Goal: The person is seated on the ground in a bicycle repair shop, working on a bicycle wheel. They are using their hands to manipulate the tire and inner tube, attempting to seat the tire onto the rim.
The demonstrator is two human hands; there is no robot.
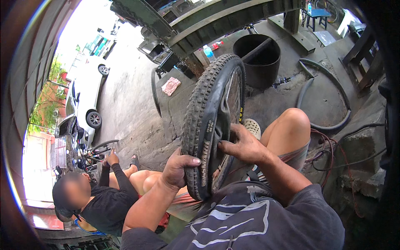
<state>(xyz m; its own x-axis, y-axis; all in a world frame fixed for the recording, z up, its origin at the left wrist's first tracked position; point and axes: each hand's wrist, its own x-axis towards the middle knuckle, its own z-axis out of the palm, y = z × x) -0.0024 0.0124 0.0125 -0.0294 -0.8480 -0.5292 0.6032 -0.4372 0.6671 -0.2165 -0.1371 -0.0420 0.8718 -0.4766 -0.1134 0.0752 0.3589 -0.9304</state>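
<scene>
Bike wheel (216,121) upright btwn my knees. My left hand (178,166) clamps the knobby tread to steady it; right hand (243,146) fingers pinch the inner tube (219,125) at the sidewall.

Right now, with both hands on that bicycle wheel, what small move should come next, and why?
Probably push the inner tube further in under the tyre: the right hand has fingers at the bead where the tube bulges out, while the left hand steadies the tread.
</scene>
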